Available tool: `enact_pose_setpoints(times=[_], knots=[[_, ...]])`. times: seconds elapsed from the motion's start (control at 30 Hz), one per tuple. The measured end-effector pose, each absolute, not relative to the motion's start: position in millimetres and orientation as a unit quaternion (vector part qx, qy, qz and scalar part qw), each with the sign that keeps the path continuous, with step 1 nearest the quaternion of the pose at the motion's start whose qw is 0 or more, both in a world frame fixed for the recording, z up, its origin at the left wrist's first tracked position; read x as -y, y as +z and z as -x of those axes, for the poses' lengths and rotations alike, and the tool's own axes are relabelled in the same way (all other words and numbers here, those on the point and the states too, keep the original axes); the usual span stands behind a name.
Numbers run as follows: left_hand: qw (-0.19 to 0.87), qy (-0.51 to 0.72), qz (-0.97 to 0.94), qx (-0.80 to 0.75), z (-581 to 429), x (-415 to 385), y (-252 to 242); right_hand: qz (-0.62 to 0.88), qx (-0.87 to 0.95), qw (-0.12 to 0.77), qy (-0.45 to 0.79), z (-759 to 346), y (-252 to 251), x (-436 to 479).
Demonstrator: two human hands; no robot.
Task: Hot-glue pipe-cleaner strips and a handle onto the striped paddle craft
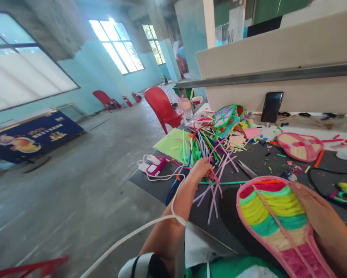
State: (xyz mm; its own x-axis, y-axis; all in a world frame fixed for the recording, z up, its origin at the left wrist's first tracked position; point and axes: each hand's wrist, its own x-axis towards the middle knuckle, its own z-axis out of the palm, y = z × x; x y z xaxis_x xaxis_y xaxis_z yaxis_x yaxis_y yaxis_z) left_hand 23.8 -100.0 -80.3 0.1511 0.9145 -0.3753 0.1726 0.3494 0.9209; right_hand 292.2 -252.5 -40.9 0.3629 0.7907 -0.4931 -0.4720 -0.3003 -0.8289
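In the head view, my right hand (321, 216) grips the edge of a pear-shaped panel (273, 214) at the lower right. Bands of yellow, green, beige and magenta pipe cleaners fill it inside a pink rim, and a pink strip crosses it lengthwise. My left hand (203, 170) reaches over the table to a pile of pipe cleaners (195, 148), its fingers closed at a pink pipe cleaner (214, 174). Lilac pipe cleaners (212, 200) lie loose under and beside that hand. Scissors (247, 169) rest between the pile and the panel.
A white cable (138, 233) passes across my left forearm. On the table are a white-and-magenta plugged device (156, 166), a green sheet (173, 144), a second pink-rimmed panel (301, 146) and scattered scraps. A phone (272, 107) leans on the partition; a red chair (162, 106) stands beyond.
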Motion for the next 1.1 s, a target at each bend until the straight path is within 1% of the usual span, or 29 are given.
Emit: enact_pose_setpoints(times=[0.1, 0.17, 0.33, 0.5, 0.6, 0.67, 0.77, 0.97, 1.1], knots=[[0.573, 0.345, -0.450, -0.591, 2, 106, -84, 0.580, 0.151, 0.573, 0.560, -295, -45, 253], [0.565, 0.365, -0.433, -0.600, 15, 109, -84, 0.584, 0.152, 0.584, 0.544, -297, -48, 254], [0.580, 0.388, -0.415, -0.584, 32, 118, -77, 0.573, 0.160, 0.586, 0.550, -297, -48, 253], [0.633, 0.395, -0.416, -0.520, 32, 137, -58, 0.553, 0.173, 0.594, 0.558, -297, -47, 252], [0.675, 0.427, -0.400, -0.449, 24, 151, -48, 0.542, 0.177, 0.599, 0.563, -297, -47, 253], [0.683, 0.454, -0.390, -0.419, 17, 159, -43, 0.540, 0.174, 0.605, 0.559, -297, -47, 253], [0.667, 0.486, -0.385, -0.412, 10, 163, -37, 0.540, 0.171, 0.606, 0.559, -296, -46, 253], [0.596, 0.603, -0.342, -0.404, 17, 154, -31, 0.516, 0.182, 0.617, 0.566, -295, -42, 256], [0.599, 0.620, -0.330, -0.384, -7, 160, -31, 0.494, 0.230, 0.609, 0.577, -295, -46, 258]])
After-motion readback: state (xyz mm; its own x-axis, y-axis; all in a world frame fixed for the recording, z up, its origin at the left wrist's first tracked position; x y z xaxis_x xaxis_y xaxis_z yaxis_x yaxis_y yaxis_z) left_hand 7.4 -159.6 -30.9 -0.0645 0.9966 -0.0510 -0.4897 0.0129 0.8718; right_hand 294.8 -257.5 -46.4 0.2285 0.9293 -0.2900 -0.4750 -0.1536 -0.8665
